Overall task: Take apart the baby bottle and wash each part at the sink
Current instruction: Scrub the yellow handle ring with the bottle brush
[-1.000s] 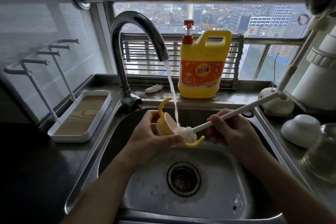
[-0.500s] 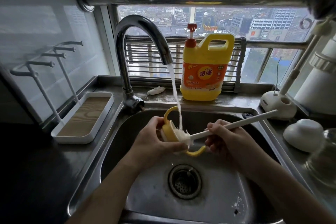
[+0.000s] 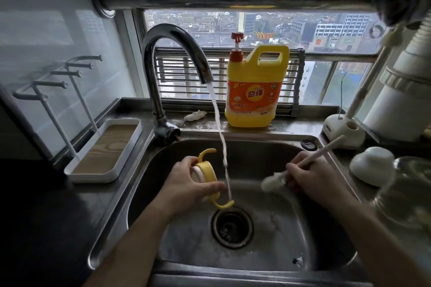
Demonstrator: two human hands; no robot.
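Observation:
My left hand (image 3: 186, 184) grips a yellow bottle collar with two curved handles (image 3: 206, 173) over the steel sink (image 3: 268, 247), just left of the running water stream (image 3: 221, 142) from the faucet (image 3: 163, 72). My right hand (image 3: 312, 182) holds a white bottle brush (image 3: 272, 183) by its long handle, its foamy head pointing left and apart from the collar. The glass bottle body (image 3: 408, 196) stands on the counter at the right, next to a white dome cap (image 3: 370, 165).
A yellow dish soap jug (image 3: 255, 91) stands on the sill behind the sink. A white drying rack with pegs and a wooden tray (image 3: 105, 149) sits at the left. A white brush stand (image 3: 342, 130) and a white appliance (image 3: 403, 100) crowd the right counter. The drain (image 3: 232, 227) lies below my hands.
The brush has come out of the collar and moved right with my right hand. My left hand has shifted the collar left, out of the water stream.

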